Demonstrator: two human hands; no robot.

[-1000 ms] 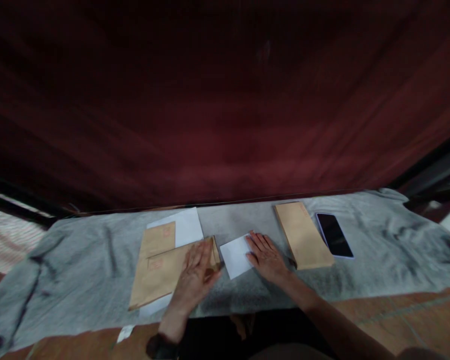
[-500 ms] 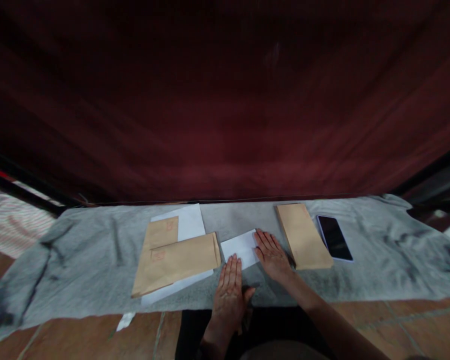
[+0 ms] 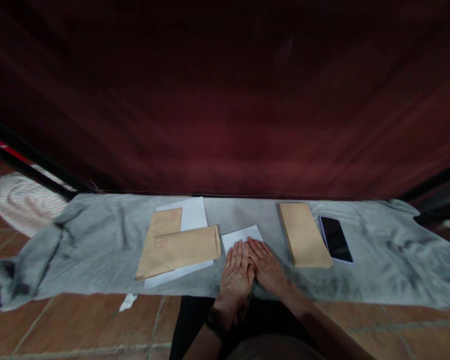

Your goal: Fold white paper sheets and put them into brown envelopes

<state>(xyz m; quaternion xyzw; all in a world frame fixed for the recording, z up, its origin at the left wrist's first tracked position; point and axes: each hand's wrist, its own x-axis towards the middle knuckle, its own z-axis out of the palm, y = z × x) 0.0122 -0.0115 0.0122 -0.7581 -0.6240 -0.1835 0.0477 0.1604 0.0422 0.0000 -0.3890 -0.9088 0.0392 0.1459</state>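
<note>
Paper (image 3: 243, 234), white, on grey cloth (image 3: 108, 240). Left hand (image 3: 235, 274) and right hand (image 3: 267, 265) touching, laid flat over its near part, fingers extended, grasping nothing. Leftward, overlapping brown envelopes (image 3: 187, 248) atop white sheets (image 3: 195, 215); rightward, brown stack (image 3: 306, 237), phone (image 3: 336, 240) just beside.

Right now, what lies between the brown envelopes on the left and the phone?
In the head view: the white paper, with the left hand and right hand on it, then the brown stack. Gray cloth shows around them.
</note>
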